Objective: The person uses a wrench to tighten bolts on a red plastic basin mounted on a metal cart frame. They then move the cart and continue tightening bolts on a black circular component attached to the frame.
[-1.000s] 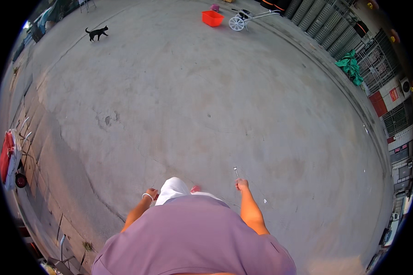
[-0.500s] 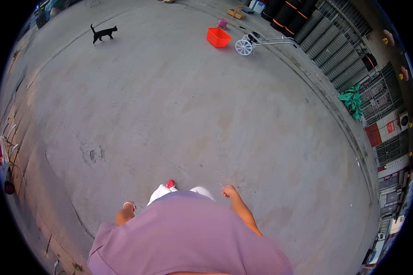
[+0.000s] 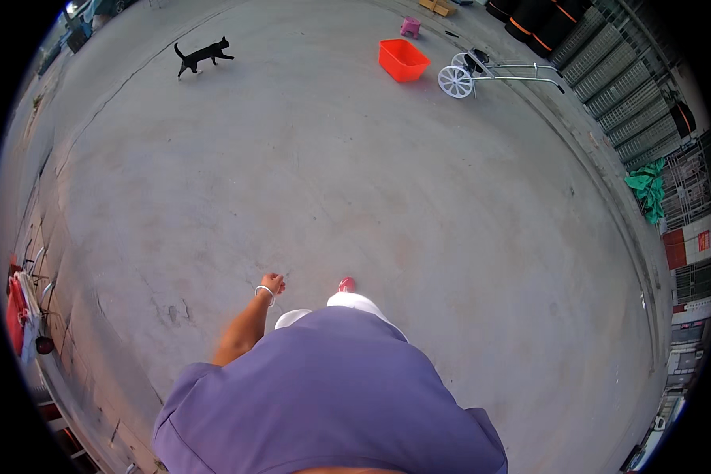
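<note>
My left hand (image 3: pixel 273 283) swings forward over the concrete, its fingers loosely curled in and nothing visible in them. A pale bracelet (image 3: pixel 265 294) circles that wrist. My right hand is hidden from view behind my purple shirt (image 3: pixel 332 395). Below the shirt show white trousers (image 3: pixel 363 303) and one red shoe (image 3: pixel 347 284), set forward on the ground. Neither hand is close to any object.
Ahead on the concrete (image 3: pixel 332 174) are a red basin (image 3: pixel 403 61), a pink stool (image 3: pixel 410 28) and a two-wheeled metal cart (image 3: pixel 456 81). A black cat (image 3: pixel 203 57) walks at far left. Green sheeting (image 3: pixel 648 189) lies along the right side; a red-and-white item (image 3: pixel 22 310) stands left.
My left arm has swung forward. My right hand, which held a thin white stick, has gone out of view. The cat has walked rightward; the basin and cart sit farther right in view.
</note>
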The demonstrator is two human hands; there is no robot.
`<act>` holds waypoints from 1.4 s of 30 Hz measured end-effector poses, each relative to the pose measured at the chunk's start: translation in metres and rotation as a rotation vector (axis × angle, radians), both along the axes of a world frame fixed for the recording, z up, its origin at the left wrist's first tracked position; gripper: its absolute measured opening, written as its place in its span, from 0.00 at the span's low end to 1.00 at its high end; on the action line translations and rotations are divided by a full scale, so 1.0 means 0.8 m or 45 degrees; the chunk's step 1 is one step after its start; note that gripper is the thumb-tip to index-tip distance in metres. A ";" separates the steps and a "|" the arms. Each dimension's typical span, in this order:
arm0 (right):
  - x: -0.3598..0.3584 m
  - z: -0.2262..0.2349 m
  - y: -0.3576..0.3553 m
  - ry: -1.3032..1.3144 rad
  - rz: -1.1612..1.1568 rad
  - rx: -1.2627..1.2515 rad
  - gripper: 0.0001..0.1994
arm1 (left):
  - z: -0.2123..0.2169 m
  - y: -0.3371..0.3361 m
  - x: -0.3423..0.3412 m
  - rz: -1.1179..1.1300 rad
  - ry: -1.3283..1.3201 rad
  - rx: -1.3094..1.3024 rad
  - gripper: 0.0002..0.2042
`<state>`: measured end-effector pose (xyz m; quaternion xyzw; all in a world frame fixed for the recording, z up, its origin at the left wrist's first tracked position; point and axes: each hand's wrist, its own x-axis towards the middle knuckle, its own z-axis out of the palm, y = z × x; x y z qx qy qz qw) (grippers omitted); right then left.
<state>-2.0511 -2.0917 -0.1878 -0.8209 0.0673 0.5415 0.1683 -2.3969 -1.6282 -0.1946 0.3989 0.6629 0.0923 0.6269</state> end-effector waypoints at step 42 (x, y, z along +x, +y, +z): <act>0.744 0.044 1.810 0.340 0.902 0.813 0.11 | -0.054 0.802 0.481 0.351 0.667 -0.457 0.10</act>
